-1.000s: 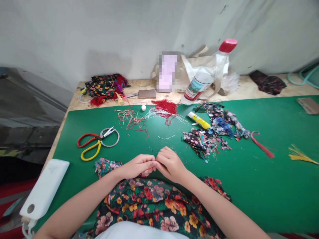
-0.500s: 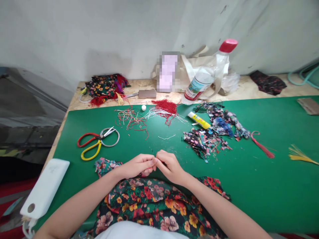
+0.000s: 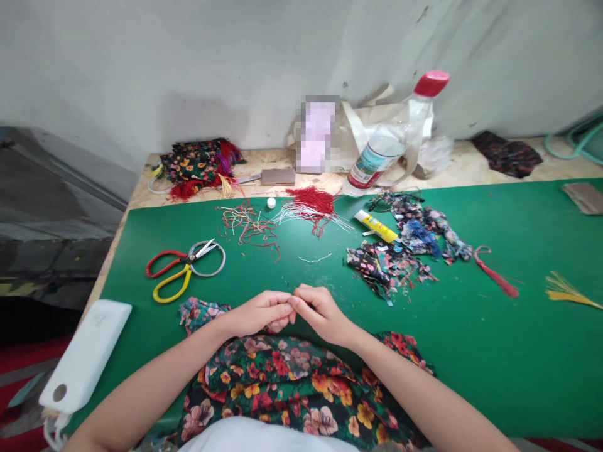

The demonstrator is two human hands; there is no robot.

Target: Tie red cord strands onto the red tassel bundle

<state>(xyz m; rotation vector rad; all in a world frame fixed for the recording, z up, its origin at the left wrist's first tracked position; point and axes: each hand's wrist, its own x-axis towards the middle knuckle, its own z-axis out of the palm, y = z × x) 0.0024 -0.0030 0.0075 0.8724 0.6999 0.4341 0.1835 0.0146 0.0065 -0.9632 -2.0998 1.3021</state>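
My left hand (image 3: 264, 312) and my right hand (image 3: 324, 316) meet at their fingertips just above the near part of the green mat. Both are closed in a pinch, thumbs and forefingers touching. Whatever lies between the fingers is hidden; only a small reddish bit shows under the left fingers. Below the hands spreads a dark cloth with red, orange and pink flowers (image 3: 287, 376). A teal floral piece of cloth (image 3: 200, 314) sticks out beyond my left wrist. Ahead of the fingertips is a short white thread (image 3: 315, 258).
Scissors with red and yellow handles (image 3: 187, 267) lie left, above a white power bank (image 3: 87, 355). Red cords (image 3: 312, 204), a yellow glue tube (image 3: 377, 226) and cloth scraps (image 3: 381, 267) are ahead. A plastic bottle (image 3: 374, 160) leans at the back; a pink tassel (image 3: 497, 276) lies right.
Both hands stay pinched together in nearly the same spot, with only a very slight shift of the right fingers. The things on the mat have not moved.
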